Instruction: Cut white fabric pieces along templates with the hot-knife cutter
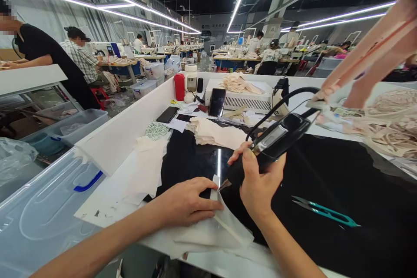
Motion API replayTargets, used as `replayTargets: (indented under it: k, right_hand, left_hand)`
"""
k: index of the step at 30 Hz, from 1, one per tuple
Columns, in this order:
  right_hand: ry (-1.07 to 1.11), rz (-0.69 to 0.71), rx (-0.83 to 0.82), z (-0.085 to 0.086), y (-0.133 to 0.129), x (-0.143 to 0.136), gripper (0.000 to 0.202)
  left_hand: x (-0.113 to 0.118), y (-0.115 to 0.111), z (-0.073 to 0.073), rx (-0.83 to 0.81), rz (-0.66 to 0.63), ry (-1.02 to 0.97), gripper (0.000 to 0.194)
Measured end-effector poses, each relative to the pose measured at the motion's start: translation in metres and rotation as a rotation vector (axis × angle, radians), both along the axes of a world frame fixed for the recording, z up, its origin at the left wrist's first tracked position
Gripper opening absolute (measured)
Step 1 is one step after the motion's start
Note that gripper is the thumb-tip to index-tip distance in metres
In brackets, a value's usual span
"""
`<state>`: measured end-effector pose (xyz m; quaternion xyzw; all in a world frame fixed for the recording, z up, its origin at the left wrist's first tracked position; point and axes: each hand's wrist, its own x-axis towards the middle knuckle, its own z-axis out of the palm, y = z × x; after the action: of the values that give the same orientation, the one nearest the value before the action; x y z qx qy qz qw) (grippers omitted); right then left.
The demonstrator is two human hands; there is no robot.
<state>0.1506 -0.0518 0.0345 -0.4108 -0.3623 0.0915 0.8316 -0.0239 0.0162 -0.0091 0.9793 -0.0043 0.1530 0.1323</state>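
Note:
My right hand (262,182) is wrapped round a black corded hand tool (276,139) with a silver lever on top and a narrow pointed tip. That tip meets the edge of a thin off-white fabric piece (228,221). On the same edge, my left hand (192,202) holds the fabric between thumb and fingers, just left of the tip. A shiny clear plate (208,165) lies under the tip, on black cloth (312,173). Teal thread snips (327,212) rest on the cloth to the right of my right hand.
Folded cream fabric pieces (216,132) lie beyond my hands, with more fabric (146,165) at left. A phone (217,102) leans against a white vented box (244,100). Cream straps (378,56) hang at right by the tool's cord. Clear plastic bins (48,208) stand left.

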Motion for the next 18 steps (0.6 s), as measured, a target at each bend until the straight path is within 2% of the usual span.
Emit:
replayTargets:
  k: [5, 11, 15, 18]
  right_hand:
    - [-0.027, -0.012, -0.013, 0.007, -0.005, 0.007, 0.031]
    - [-0.145, -0.077, -0.137, 0.014, -0.030, 0.041, 0.041]
    - [-0.229, -0.110, -0.275, 0.009, -0.048, 0.069, 0.046]
    - [-0.317, -0.154, -0.373, 0.004, -0.059, 0.087, 0.052]
  left_hand:
    - [-0.001, 0.003, -0.001, -0.015, -0.003, -0.002, 0.032]
    - [-0.003, 0.002, 0.008, -0.132, 0.053, 0.020, 0.033]
    - [0.005, -0.011, 0.013, -0.095, 0.107, -0.018, 0.029]
    - [0.017, -0.025, 0.011, -0.072, 0.129, -0.040, 0.025]
